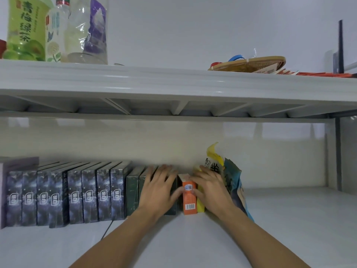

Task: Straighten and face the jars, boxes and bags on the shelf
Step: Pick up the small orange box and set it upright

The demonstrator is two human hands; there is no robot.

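Observation:
A row of upright boxes stands along the white lower shelf [193,238]: several dark blue-grey boxes [75,196] on the left, then dark green boxes [132,196]. An orange box [190,204] and a yellow box [201,204] stand just right of them. My left hand [158,188] lies over the green boxes with fingers spread and its thumb against the orange box. My right hand [210,188] lies over the yellow box, its thumb on the orange box's front. A yellow bag [213,157] and a blue bag [234,182] lean behind my right hand.
The upper shelf [173,84] carries a green tea bottle [25,29], other bottles and a clear bag at the left, and a woven tray [249,64] with flat packets at the right. A thin dark cable [108,229] lies on the lower shelf.

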